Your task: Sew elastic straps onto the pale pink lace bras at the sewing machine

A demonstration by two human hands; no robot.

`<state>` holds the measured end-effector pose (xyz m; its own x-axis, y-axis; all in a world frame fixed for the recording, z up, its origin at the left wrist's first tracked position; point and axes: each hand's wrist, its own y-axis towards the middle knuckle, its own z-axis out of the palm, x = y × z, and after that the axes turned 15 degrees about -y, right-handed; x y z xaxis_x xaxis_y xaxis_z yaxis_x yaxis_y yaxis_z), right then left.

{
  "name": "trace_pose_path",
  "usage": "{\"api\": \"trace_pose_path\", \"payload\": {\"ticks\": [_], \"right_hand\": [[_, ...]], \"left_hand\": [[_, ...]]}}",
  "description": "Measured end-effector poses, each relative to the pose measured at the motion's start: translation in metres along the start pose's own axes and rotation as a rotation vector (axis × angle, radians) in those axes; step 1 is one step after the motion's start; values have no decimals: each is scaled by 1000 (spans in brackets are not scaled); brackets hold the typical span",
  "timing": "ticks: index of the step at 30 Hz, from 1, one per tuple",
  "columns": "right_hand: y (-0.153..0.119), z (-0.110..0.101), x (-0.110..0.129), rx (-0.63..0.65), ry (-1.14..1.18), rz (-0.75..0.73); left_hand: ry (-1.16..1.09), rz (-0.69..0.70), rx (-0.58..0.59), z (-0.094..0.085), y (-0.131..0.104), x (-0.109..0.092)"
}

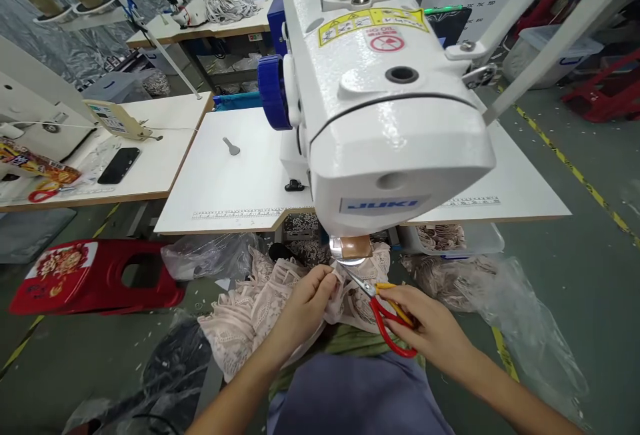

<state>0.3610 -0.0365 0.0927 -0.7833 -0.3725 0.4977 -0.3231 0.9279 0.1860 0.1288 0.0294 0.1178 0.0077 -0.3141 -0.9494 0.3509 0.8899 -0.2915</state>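
My left hand (pixel 311 298) pinches the edge of a pale pink lace garment piece (pixel 350 305) just below the sewing machine head (pixel 400 148). In my right hand (pixel 425 325) is a pair of scissors (pixel 384 321) with red handles, one loop wrapped in yellow. Their blades point up and left, with the tips at the fabric beside my left fingertips. Whether the blades are closed on the cloth cannot be made out. More pale pink lace pieces (pixel 260 315) are heaped over my lap, left of the hand. The machine's needle area is hidden behind its head.
The white machine table (pixel 240 175) carries a small grey metal piece (pixel 231 147). A red stool (pixel 100 278) stands left. At right, a clear bin (pixel 485 238) holds lace pieces near plastic bags (pixel 520 328). A phone (pixel 119 165) lies on the neighbouring table.
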Motion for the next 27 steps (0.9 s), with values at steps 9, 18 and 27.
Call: {"api": "trace_pose_path", "payload": {"ticks": [9, 18, 27], "right_hand": [[0, 13, 9, -45, 119, 39], [16, 15, 3, 61, 128, 35], [-4, -21, -44, 119, -53, 113]], "left_hand": [[15, -68, -7, -3, 2, -8], [58, -65, -17, -8, 3, -10], [291, 142, -133, -17, 3, -7]]}}
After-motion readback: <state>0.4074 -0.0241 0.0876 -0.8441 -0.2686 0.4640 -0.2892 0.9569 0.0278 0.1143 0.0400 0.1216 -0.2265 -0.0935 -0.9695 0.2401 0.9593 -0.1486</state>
